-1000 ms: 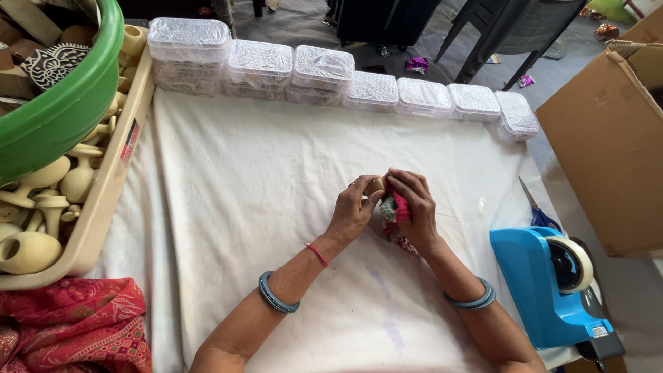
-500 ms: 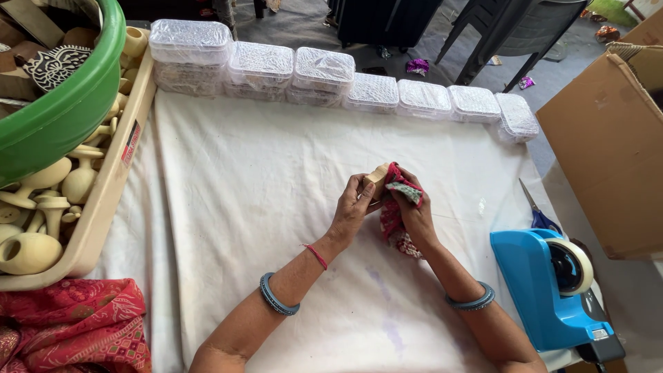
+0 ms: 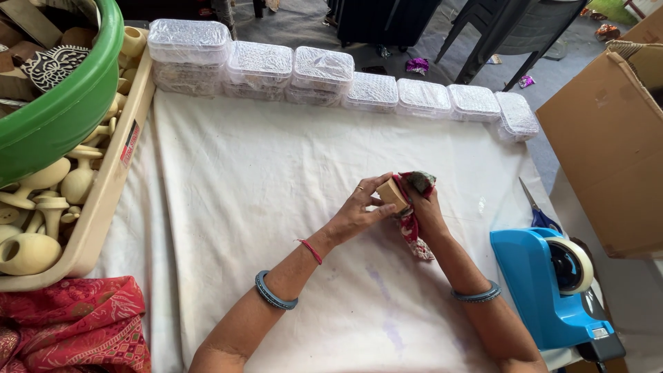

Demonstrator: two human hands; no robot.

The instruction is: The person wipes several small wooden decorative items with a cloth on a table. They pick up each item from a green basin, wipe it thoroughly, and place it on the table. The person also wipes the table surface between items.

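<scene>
Overhead, a white cloth-covered table (image 3: 276, 173) on a grey floor; clear lidded plastic containers (image 3: 324, 72) line its far edge, a cardboard box (image 3: 608, 145) stands right. Mid-table, the left hand (image 3: 359, 211) pinches a small, pale, squarish wooden block (image 3: 391, 193). The right hand (image 3: 428, 211) presses soft red patterned cloth (image 3: 413, 231) against it.
</scene>
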